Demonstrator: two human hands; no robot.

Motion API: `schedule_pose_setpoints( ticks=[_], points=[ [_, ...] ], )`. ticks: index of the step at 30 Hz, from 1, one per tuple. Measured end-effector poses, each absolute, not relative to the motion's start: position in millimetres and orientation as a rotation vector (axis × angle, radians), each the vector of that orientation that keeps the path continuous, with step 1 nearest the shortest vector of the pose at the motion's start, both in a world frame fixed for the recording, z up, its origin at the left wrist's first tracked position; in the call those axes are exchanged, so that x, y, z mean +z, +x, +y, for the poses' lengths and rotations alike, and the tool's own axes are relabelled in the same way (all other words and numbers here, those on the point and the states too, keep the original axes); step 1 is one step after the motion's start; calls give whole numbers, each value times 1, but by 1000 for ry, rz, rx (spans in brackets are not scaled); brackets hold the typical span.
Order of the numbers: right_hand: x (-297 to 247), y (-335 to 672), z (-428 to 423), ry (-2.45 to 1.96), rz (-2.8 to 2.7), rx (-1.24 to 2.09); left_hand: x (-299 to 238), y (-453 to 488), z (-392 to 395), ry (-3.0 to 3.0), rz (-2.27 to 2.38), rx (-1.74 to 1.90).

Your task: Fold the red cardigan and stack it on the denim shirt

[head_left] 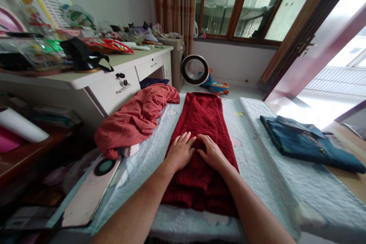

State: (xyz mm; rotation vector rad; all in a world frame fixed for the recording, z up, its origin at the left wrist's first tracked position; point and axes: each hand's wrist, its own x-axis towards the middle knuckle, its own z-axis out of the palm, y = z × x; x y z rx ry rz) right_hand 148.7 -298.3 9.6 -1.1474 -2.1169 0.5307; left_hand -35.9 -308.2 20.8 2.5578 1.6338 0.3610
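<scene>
A dark red knitted sweater (pixel 201 122) lies folded lengthwise into a long strip, its ribbed edges nearest me. My left hand (pixel 180 151) rests flat on its middle, with the fingers stretched out. Beside it my right hand (pixel 212 151) lies on the same knit, fingers loosely spread and slightly bent. A narrow gap separates the two hands. Neither hand grips the cloth. Left of the sweater sits a crumpled coral-red garment (pixel 137 118). Folded blue jeans (pixel 309 141) lie at the right.
A pale blue quilted cover (pixel 257 167) spreads under the clothes. At its left edge lies a flat whitish board (pixel 88 194) with a dark ring. A cluttered white desk (pixel 154 55) stands at the left. Beyond the bed are a round-doored washing machine (pixel 195 69) and a blue ride-on toy (pixel 215 84).
</scene>
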Motion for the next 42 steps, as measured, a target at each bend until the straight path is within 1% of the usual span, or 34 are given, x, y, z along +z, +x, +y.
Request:
schedule_pose_setpoints(
  ticks=[23, 31, 42],
  points=[
    [19, 147, -304, -1230, -2292, 450, 20, -36, -307, 2571, 1627, 363],
    [23, 145, -306, -1376, -2360, 399, 20, -36, -308, 2572, 1627, 376],
    [13, 148, -302, -1382, -2346, 341, 18, -35, -307, 2564, 1631, 369]
  ],
)
